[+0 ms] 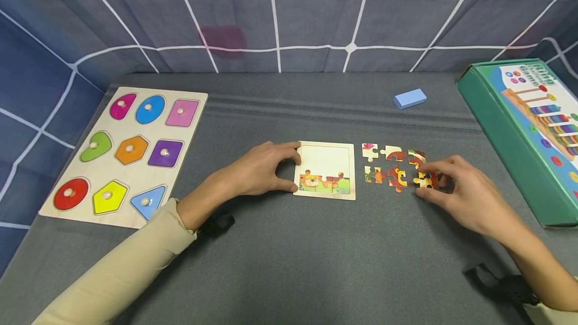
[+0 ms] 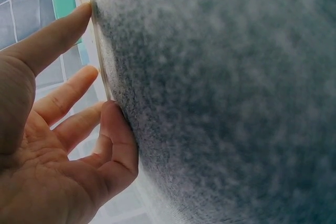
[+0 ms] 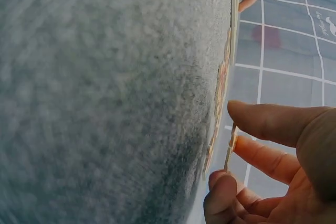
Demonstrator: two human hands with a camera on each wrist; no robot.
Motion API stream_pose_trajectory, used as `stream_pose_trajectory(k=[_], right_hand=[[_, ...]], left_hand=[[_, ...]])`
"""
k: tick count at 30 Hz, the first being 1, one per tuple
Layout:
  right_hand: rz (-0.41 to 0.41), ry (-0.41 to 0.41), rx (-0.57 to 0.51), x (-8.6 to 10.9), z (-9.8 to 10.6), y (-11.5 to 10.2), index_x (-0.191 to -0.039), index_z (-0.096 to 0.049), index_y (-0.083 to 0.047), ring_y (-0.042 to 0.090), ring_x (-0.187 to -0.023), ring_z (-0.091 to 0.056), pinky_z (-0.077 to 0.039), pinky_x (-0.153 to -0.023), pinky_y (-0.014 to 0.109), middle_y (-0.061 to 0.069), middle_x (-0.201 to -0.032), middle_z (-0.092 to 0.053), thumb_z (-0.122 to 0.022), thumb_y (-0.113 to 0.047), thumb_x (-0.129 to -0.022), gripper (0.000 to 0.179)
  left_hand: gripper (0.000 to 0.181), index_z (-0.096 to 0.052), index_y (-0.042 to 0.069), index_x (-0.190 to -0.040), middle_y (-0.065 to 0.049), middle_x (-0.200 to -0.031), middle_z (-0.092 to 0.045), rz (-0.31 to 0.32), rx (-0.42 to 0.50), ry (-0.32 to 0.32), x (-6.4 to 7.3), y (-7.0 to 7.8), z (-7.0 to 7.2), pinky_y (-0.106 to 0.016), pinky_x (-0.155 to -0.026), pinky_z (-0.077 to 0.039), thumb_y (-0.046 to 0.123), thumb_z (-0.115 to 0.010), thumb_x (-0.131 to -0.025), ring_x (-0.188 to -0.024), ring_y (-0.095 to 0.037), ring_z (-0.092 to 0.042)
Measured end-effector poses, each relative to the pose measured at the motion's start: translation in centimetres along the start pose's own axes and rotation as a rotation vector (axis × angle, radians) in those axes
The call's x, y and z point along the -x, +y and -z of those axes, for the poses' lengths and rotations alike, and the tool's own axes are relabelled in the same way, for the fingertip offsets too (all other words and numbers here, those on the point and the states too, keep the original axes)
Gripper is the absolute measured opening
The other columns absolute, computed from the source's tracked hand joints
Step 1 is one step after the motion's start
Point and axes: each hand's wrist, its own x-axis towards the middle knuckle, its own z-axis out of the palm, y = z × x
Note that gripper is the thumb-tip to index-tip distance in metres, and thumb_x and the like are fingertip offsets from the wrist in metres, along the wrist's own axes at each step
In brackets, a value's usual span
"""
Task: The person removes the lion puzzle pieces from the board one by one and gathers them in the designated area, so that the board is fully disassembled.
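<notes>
A square wooden puzzle tray (image 1: 322,157) lies flat, with jigsaw pieces (image 1: 326,184) filling its lower part and its upper part bare. My left hand (image 1: 267,168) rests against the tray's left side, thumb near the lower corner and fingers near the upper one. In the left wrist view, the fingertips (image 2: 93,74) touch that thin edge. Several loose jigsaw pieces (image 1: 397,178) lie in two rows right of the tray. At the right end of these rows, my right hand (image 1: 465,197) pinches a puzzle piece (image 3: 229,150) between thumb and fingers, raised off the cloth in the right wrist view.
A wooden peg board (image 1: 149,177) with coloured shapes lies on the left, beneath part of the left forearm. Toward the back right is a blue block (image 1: 410,99). A green toy box (image 1: 506,139) stands along the right side, and a checked curtain (image 1: 311,19) hangs behind.
</notes>
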Motion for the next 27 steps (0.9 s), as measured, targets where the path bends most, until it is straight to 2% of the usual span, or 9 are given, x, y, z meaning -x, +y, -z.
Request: stream_pose_trajectory(k=[10, 27], right_hand=[[-0.005, -0.023, 0.03, -0.26, -0.18, 0.5, -0.112, -0.07, -0.005, 0.015, -0.073, -0.045, -0.031, -0.057, 0.031, 0.003, -0.088, -0.054, -0.084, -0.016, -0.078, 0.038], [0.012, -0.029, 0.045, -0.22, -0.42, 0.34, -0.111, -0.072, -0.004, 0.017, -0.077, -0.045, -0.032, -0.059, 0.032, 0.006, -0.095, -0.056, -0.083, -0.01, -0.079, 0.035]], left_hand=[[0.044, -0.065, 0.014, -0.115, -0.008, -0.151, -0.044, -0.009, -0.006, 0.002, -0.04, 0.04, 0.04, -0.043, -0.104, -0.036, 0.032, -0.083, -0.08, -0.126, -0.028, -0.05], [0.044, -0.065, 0.013, -0.116, -0.008, -0.152, -0.043, -0.001, -0.001, -0.003, 0.07, 0.14, 0.05, -0.043, -0.105, -0.034, 0.033, -0.083, -0.081, -0.13, -0.027, -0.047]])
